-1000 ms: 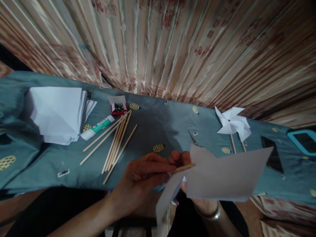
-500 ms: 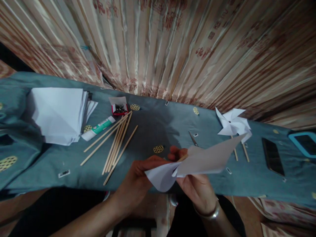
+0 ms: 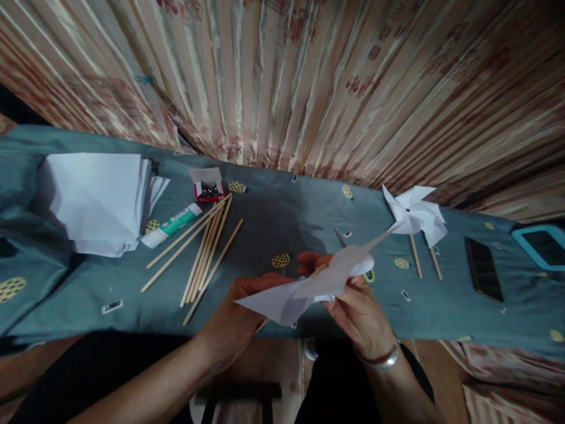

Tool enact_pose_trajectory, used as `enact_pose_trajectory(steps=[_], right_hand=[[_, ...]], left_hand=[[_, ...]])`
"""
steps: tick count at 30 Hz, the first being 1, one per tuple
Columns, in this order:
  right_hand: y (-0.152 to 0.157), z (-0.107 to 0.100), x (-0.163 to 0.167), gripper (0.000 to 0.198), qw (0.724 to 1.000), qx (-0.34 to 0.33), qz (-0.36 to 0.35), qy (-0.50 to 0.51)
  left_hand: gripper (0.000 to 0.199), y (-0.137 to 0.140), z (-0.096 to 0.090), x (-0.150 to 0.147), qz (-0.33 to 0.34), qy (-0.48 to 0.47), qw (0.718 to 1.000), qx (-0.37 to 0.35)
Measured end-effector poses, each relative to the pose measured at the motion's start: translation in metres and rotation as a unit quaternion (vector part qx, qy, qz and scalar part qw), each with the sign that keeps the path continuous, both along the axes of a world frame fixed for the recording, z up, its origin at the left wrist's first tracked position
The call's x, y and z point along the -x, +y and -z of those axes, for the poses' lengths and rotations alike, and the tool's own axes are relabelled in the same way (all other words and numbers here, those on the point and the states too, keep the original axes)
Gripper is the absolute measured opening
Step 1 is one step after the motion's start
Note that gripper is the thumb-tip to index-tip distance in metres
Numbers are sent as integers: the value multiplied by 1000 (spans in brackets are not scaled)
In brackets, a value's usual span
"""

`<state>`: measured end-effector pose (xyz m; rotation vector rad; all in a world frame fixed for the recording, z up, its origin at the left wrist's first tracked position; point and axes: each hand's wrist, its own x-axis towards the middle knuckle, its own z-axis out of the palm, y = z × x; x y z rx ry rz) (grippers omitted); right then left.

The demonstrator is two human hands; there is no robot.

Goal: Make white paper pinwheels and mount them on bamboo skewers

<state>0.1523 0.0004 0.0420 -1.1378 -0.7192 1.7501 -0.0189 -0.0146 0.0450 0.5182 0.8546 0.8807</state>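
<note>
White paper [image 3: 324, 280], curled, pinched in right fingers [image 3: 351, 294]; left fingers [image 3: 258, 284] partly hidden, grip can't tell. Stick [image 3: 262, 325] beneath; probably joining step, next needs steady alignment.

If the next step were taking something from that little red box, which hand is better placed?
The left hand, I'd judge: it is nearer the red box. The right hand is farther off, though both are at the white paper.

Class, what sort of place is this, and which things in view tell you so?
Probably a room in a home, set up for crafts: a patterned curtain hangs behind a cloth-covered table, where wooden sticks and white paper pinwheels lie.
</note>
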Motion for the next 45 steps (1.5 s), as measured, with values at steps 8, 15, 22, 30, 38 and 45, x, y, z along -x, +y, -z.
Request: enact_pose_trajectory(steps=[8,15,22,30,38,45], right_hand=[[3,-1,9,25,998,-13,59,19],[2,5,15,29,997,31,36,66],[8,8,16,24,995,32,34,92],[19,6,6,23,990,53,63,111],[26,2,-8,25,981,60,103,152],[27,8,-13,24,984,41,74,156]], left_hand=[[31,-5,9,-6,-40,-53,997,35],[29,-3,9,-9,-87,-31,996,11],[26,4,10,-8,-100,-17,995,-11],[28,6,24,-3,-47,52,996,-51],[18,3,35,2,60,246,959,-127],[17,8,45,1,46,280,946,-157]])
